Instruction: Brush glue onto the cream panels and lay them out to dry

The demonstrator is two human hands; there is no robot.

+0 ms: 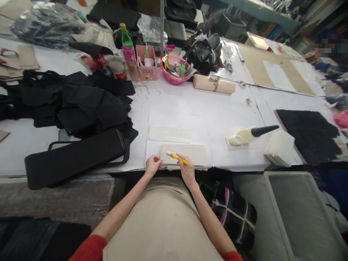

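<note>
My right hand holds a brush with a yellow handle, its pale bristles pointing left over a cream rectangular panel. That panel lies flat at the table's near edge, with what look like more layers under it. My left hand is closed in a pinch at the panel's left end; what its fingertips hold, if anything, is too small to make out. Just beyond lies a whitish, shiny strip. To the right, a cream-coated container with a dark, tapered handle or spout rests on a small pale sheet.
Black cut pieces and long black panels lie on the left, the panels overhanging the edge. At the right are a cream stack and black sheets. A pink basket, bottle and roll stand farther back.
</note>
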